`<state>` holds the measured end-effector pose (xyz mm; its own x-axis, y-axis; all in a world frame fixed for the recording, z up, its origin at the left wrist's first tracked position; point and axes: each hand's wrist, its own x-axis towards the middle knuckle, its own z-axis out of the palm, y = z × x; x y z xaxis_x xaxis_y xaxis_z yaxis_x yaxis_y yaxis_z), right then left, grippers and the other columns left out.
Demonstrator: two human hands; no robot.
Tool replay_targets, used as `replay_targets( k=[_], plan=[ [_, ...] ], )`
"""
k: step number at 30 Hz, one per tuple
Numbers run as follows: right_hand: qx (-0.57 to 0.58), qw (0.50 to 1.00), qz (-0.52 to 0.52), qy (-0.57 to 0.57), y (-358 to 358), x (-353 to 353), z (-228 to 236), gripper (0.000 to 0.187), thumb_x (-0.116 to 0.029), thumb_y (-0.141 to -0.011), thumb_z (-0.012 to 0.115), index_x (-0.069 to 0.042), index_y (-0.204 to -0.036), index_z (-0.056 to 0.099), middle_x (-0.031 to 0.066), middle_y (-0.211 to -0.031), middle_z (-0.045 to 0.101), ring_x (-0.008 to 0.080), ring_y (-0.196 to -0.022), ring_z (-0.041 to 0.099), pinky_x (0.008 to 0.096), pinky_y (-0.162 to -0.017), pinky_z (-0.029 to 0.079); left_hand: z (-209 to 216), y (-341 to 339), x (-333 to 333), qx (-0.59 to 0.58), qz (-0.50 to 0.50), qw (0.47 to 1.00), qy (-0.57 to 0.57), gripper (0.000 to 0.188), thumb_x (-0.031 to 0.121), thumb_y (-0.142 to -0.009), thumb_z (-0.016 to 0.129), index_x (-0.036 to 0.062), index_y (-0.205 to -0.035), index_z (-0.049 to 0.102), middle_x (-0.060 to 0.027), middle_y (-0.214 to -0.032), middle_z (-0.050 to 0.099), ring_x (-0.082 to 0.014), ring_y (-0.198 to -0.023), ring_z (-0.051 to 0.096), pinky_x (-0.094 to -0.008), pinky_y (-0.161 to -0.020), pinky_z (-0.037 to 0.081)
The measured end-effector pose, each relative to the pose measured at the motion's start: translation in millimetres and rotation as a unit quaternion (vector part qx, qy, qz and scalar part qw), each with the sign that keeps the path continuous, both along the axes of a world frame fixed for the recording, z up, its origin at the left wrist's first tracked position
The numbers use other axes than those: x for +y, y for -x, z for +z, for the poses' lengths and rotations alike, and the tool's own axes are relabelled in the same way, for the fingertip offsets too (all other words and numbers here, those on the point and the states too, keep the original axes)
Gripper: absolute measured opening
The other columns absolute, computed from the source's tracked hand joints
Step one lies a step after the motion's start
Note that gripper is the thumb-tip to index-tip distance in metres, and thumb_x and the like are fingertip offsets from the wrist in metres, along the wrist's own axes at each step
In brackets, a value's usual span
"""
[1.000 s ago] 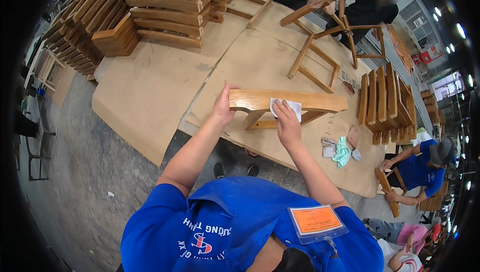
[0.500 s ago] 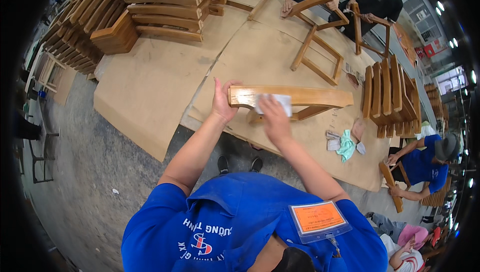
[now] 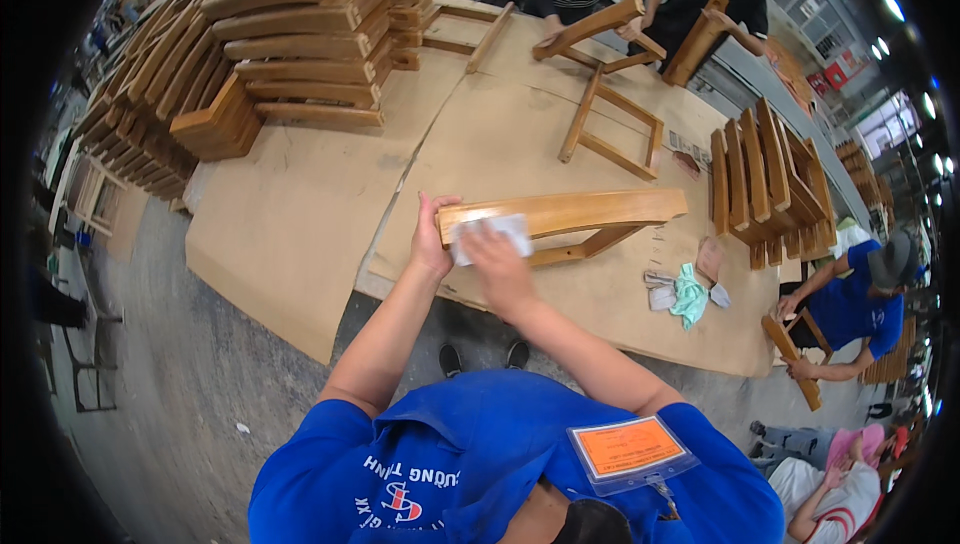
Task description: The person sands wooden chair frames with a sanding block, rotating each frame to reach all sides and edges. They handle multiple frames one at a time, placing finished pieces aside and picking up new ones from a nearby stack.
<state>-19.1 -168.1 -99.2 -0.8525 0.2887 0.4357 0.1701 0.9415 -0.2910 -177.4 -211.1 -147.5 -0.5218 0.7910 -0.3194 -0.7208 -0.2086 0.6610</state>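
A varnished wooden frame [image 3: 600, 208] with a curved top rail stands before me on the cardboard-covered table. My left hand [image 3: 432, 239] is closed round its left end, the thumb up along the end face. Near that same end, my right hand [image 3: 495, 269] holds a folded white cloth [image 3: 512, 232] pressed to the face of the rail. The right fingers are slightly blurred, and the palm side is hidden. Under the curved rail a lower wooden bar [image 3: 590, 247] of the frame shows.
Stacked wooden frames rise at the left [image 3: 290, 49] and right [image 3: 770, 179]. A green rag [image 3: 690, 296] lies among small scraps right of my frame. Another frame [image 3: 615, 124] lies beyond. Two people handle frames at the far side; a blue-shirted person [image 3: 860, 294] holds one at the right.
My right hand has slid the cloth leftward along the rail to its left end. The view has shifted slightly. A person at the far side has turned their frame.
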Motion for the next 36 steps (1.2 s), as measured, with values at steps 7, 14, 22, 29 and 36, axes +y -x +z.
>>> replay_targets(
  k=[7, 14, 22, 29, 36],
  plan=[
    [0.045, 0.995, -0.093, 0.004, -59.3, 80.3, -26.0, 0.046, -0.003, -0.081, 0.055, -0.009, -0.126, 0.056, 0.0091, -0.133, 0.054, 0.0291, -0.127, 0.046, 0.0439, -0.105, 0.037, 9.8, 5.1, 2.0, 0.080, -0.001, 0.997, 0.007, 0.027, 0.024, -0.088, 0.067, 0.0064, -0.106, 0.057, -0.0082, -0.097, 0.060, -0.0183, -0.089, 0.060, -0.0314, -0.076, 0.052],
    [0.013, 0.975, -0.218, 0.048, -82.1, 96.1, -18.8, 0.044, -0.003, -0.081, 0.054, -0.007, -0.124, 0.057, 0.0121, -0.128, 0.057, 0.0349, -0.120, 0.050, 0.0456, -0.103, 0.038, 33.9, 15.9, 2.9, 0.361, -0.087, 0.915, 0.156, 0.030, 0.011, -0.082, 0.072, 0.0051, -0.109, 0.058, -0.0067, -0.095, 0.062, -0.0183, -0.090, 0.061, -0.0321, -0.075, 0.051],
    [0.041, 0.977, -0.207, -0.001, -110.1, 140.8, -43.7, 0.039, 0.000, -0.082, 0.049, -0.004, -0.119, 0.060, 0.0148, -0.126, 0.058, 0.0301, -0.121, 0.051, 0.0395, -0.104, 0.039, 55.8, -19.9, 16.7, 0.849, -0.034, 0.478, 0.224, 0.037, 0.033, -0.085, 0.062, 0.0090, -0.113, 0.061, -0.0085, -0.098, 0.062, -0.0283, -0.097, 0.055, -0.0425, -0.092, 0.037],
    [0.046, 0.922, -0.375, 0.088, -119.0, 172.9, -16.2, 0.038, -0.003, -0.084, 0.049, -0.003, -0.120, 0.059, 0.0185, -0.123, 0.058, 0.0367, -0.117, 0.053, 0.0422, -0.103, 0.040, 85.8, -28.1, 30.3, 0.851, -0.147, 0.386, 0.324, 0.068, 0.054, -0.071, 0.071, 0.0041, -0.115, 0.057, -0.0145, -0.099, 0.062, -0.0290, -0.102, 0.057, -0.0420, -0.093, 0.039],
    [0.072, 0.952, -0.298, 0.001, -132.3, 194.7, -34.1, 0.033, -0.006, -0.085, 0.050, -0.003, -0.116, 0.061, 0.0189, -0.121, 0.059, 0.0350, -0.113, 0.055, 0.0425, -0.098, 0.043, 85.3, -36.5, 70.8, 0.823, -0.227, 0.472, 0.220, 0.067, 0.049, -0.069, 0.074, -0.0004, -0.111, 0.055, -0.0176, -0.101, 0.064, -0.0338, -0.098, 0.060, -0.0417, -0.086, 0.047]
  ],
)
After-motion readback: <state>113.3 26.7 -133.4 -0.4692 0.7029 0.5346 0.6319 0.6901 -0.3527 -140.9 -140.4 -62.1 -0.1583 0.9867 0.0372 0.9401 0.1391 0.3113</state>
